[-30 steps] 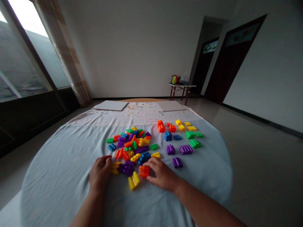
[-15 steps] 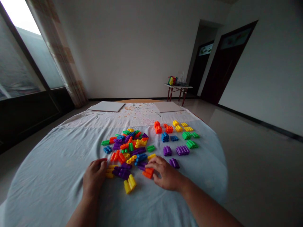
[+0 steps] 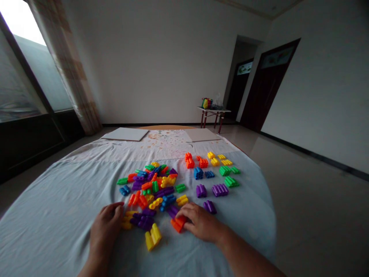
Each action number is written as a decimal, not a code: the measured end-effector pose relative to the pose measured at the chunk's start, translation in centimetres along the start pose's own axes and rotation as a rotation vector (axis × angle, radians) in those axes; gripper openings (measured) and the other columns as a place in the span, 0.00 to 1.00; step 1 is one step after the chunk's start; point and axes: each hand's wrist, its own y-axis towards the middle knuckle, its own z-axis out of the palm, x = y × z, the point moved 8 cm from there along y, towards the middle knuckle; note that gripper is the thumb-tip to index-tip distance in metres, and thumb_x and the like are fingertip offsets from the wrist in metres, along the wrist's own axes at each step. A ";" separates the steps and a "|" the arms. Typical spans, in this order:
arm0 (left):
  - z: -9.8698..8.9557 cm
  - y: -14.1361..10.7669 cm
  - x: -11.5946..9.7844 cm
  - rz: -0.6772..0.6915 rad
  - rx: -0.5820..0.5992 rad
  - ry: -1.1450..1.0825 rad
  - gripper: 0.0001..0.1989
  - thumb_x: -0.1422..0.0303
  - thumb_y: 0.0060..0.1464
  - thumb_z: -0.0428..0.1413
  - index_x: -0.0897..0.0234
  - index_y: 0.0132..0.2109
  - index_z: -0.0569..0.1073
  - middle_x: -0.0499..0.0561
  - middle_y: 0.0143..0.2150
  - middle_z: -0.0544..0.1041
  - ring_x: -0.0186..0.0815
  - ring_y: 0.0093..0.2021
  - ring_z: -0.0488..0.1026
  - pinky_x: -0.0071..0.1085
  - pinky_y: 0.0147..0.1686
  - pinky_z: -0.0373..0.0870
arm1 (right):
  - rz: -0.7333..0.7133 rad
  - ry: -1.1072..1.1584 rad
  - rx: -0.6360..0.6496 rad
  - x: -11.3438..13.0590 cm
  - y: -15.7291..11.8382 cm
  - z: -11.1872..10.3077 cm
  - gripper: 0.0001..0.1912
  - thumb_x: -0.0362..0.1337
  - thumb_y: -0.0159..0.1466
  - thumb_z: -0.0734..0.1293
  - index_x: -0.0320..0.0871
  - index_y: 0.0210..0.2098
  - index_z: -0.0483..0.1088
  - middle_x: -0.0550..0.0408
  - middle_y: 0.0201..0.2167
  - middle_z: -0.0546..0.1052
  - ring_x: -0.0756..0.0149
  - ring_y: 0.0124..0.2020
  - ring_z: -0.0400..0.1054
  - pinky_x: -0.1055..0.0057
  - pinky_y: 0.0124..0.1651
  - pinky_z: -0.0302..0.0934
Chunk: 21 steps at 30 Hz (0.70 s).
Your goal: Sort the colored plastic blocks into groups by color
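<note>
At our left, we are resting the left hand (image 3: 104,227) on the cloth (image 3: 66,204) with its fingers bent, just beside a yellow block (image 3: 126,225); we are not seeing its fingertips well enough to tell whether they are pinching anything. Next to that block we are seeing a purple block (image 3: 142,222), with the mixed pile (image 3: 163,192) beyond and a two-barrelled yellow piece (image 3: 152,237) lying nearer us.

Right of these, we are holding the orange block (image 3: 177,226) low over the cloth in the right hand (image 3: 202,223), thumb and fingers drawn narrow about its right end, while its left end is showing free. A purple piece (image 3: 172,211) is lying just past it, close to the fingers.

We are judging the orange block to be light, stiff plastic, hardly fragile, and a little slippery on its smooth rounded barrels. The grooves between the barrels are likely giving our fingertips the surest hold, so we are favouring a light pinch across its opposite sides; squeezing on one rounded edge could be letting it roll or skid against its neighbours.

Farther right, we are seeing orange pieces (image 3: 189,163), blue pieces (image 3: 198,173), purple pieces (image 3: 220,189), yellow pieces (image 3: 215,162) and green pieces (image 3: 231,182) lying in groups by colour, apart from the pile.
</note>
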 end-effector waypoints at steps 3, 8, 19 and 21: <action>0.0 0.2 0.2 0.012 -0.010 -0.013 0.22 0.54 0.44 0.46 0.62 0.39 0.74 0.54 0.41 0.73 0.42 0.39 0.72 0.33 0.36 0.67 | 0.046 -0.006 0.034 0.0 0.1 0.0 0.15 0.29 0.55 0.68 0.45 0.43 0.71 0.53 0.41 0.73 0.65 0.45 0.65 0.71 0.50 0.58; 0.2 0.4 0.6 0.015 -0.011 -0.001 0.22 0.52 0.45 0.45 0.60 0.40 0.74 0.53 0.41 0.73 0.42 0.39 0.71 0.34 0.35 0.67 | 0.099 0.064 0.111 0.5 0.2 -1.6 0.16 0.30 0.53 0.69 0.46 0.42 0.72 0.56 0.39 0.73 0.68 0.38 0.67 0.73 0.43 0.60; 0.5 0.5 0.4 -0.022 0.011 0.040 0.21 0.53 0.48 0.44 0.58 0.40 0.74 0.52 0.44 0.73 0.41 0.41 0.71 0.33 0.35 0.67 | 0.156 0.196 -0.098 -3.4 5.7 -10.0 0.14 0.32 0.54 0.68 0.43 0.42 0.71 0.56 0.36 0.73 0.70 0.33 0.64 0.73 0.35 0.59; 0.4 0.6 0.4 -0.013 -0.008 0.051 0.20 0.54 0.49 0.44 0.58 0.40 0.74 0.52 0.44 0.73 0.41 0.42 0.72 0.34 0.35 0.67 | 0.117 0.158 -0.025 -2.7 6.3 -8.7 0.14 0.32 0.54 0.68 0.44 0.41 0.72 0.57 0.36 0.72 0.70 0.34 0.64 0.73 0.36 0.59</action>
